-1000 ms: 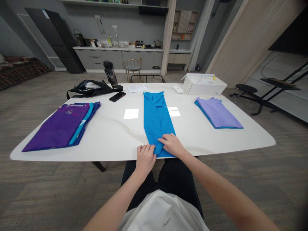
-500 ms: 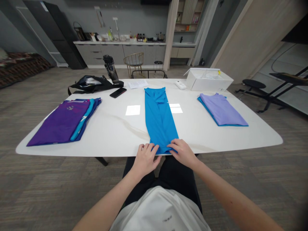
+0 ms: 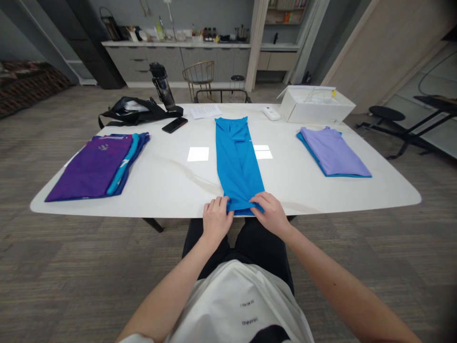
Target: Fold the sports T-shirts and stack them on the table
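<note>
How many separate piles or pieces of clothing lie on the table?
3: a purple-topped stack at the left, a blue garment in the middle under both hands, and a lilac-topped stack at the right. Each stack may hide more layers.

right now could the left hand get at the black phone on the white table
Probably yes, with a lean. The left hand grips the folded blue garment at the near edge; the black phone lies far across the white table, and bare tabletop lies between them.
</note>
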